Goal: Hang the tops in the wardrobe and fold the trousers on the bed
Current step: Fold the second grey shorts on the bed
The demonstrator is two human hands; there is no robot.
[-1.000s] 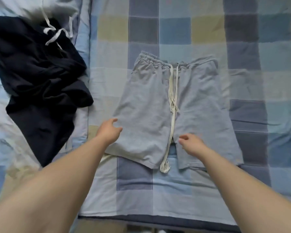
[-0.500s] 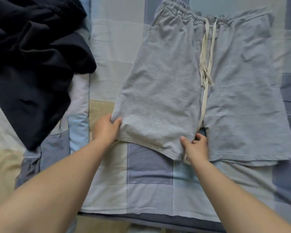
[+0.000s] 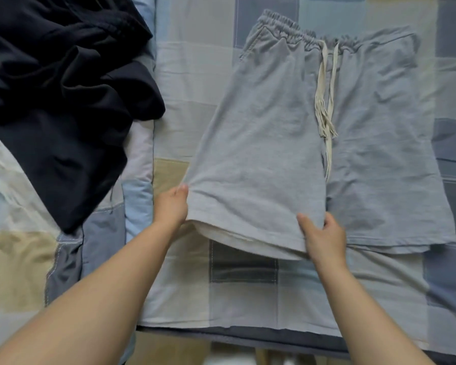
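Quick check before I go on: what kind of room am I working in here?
Most likely a bedroom. The grey shorts lie spread on a bed under a checked quilt, a heap of dark clothes beside them. Both hands hold one leg's hem.

No text, label, brand, number or sign can be read anywhere in the frame.
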